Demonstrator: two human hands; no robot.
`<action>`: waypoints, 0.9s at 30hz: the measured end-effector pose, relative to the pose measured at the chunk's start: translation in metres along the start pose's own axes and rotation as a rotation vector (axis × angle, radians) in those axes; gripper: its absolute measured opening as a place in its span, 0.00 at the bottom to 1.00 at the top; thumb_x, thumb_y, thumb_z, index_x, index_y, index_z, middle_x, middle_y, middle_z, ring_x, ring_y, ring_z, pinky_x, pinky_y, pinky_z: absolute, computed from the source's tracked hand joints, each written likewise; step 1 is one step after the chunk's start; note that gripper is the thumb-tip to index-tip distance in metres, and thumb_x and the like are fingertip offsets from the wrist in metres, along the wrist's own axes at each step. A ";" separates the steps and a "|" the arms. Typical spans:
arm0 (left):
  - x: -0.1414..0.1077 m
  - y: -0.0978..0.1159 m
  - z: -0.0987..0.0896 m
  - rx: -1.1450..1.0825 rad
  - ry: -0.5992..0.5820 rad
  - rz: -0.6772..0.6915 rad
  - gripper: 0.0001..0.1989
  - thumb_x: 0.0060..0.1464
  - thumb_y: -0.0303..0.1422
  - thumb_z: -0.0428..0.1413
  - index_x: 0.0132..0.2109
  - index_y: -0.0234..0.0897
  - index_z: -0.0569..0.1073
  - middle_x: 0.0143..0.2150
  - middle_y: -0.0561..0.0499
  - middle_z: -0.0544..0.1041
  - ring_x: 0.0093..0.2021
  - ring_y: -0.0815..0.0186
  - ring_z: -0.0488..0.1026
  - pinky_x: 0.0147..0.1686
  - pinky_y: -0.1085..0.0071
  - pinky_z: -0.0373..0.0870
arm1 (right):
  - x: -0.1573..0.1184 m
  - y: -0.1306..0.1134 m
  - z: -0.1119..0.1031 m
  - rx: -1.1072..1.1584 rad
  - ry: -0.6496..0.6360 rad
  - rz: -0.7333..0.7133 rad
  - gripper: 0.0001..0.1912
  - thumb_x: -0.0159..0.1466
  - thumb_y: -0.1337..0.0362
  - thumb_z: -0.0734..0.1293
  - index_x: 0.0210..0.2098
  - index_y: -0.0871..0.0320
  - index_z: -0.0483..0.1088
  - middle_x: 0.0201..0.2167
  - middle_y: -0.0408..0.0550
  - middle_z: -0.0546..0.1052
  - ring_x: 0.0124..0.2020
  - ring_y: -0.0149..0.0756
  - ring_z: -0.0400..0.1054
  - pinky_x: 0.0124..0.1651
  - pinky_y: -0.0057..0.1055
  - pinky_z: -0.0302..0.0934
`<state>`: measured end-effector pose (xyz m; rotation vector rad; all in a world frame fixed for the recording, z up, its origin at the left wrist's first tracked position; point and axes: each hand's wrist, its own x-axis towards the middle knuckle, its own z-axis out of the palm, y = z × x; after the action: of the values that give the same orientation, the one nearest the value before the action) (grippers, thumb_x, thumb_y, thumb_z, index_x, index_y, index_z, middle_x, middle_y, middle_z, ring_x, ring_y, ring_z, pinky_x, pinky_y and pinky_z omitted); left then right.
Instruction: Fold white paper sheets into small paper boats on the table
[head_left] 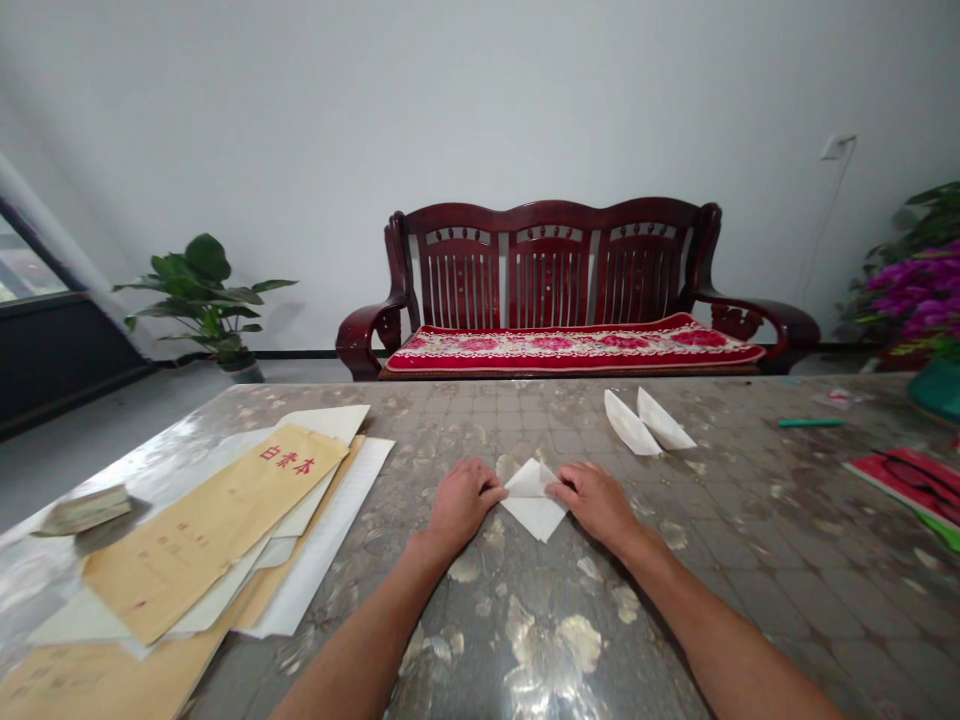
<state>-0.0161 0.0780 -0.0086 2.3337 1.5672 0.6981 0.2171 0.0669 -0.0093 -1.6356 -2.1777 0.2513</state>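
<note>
Bare hands meet at a folded paper [532,505]: the left hand [461,503] sits palm-down on its left side, the right hand [592,503] palm-down on its right. Fingers curl slightly inward, the left fingertips [499,490] and right fingertips [559,484] at the paper's edges. Wrists bend gently. The left forearm [360,630] and right forearm [720,620] angle in toward the paper from below, elbows out of frame.

3 red Chinese characters [288,459], apparently 白素本 with the middle one uncertain, stand across the upper end of a kraft paper envelope [217,520] in a stack at left. Smaller printed lines on that envelope and on a second kraft envelope [97,680] beneath it are too small to read.
</note>
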 end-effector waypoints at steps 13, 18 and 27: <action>-0.002 0.006 0.001 0.014 0.019 -0.023 0.07 0.56 0.34 0.56 0.31 0.38 0.75 0.39 0.49 0.74 0.43 0.60 0.70 0.47 0.65 0.63 | -0.002 0.005 0.002 0.108 0.083 0.083 0.06 0.64 0.61 0.63 0.32 0.54 0.69 0.31 0.43 0.76 0.34 0.36 0.67 0.34 0.29 0.50; -0.002 0.009 0.002 0.026 0.018 -0.058 0.07 0.56 0.32 0.54 0.30 0.37 0.73 0.41 0.48 0.73 0.44 0.60 0.69 0.48 0.65 0.63 | -0.001 0.001 0.001 0.084 0.081 0.115 0.05 0.63 0.62 0.64 0.32 0.54 0.69 0.30 0.42 0.76 0.33 0.34 0.67 0.33 0.28 0.49; -0.004 0.016 0.004 0.074 0.024 -0.091 0.06 0.56 0.30 0.53 0.30 0.38 0.71 0.42 0.47 0.71 0.46 0.59 0.67 0.49 0.64 0.63 | 0.000 -0.002 0.001 -0.005 0.073 0.101 0.04 0.64 0.62 0.64 0.33 0.55 0.69 0.32 0.43 0.76 0.35 0.35 0.68 0.35 0.28 0.49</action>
<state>-0.0026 0.0686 -0.0058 2.2966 1.7259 0.6594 0.2153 0.0663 -0.0096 -1.7328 -2.0463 0.2122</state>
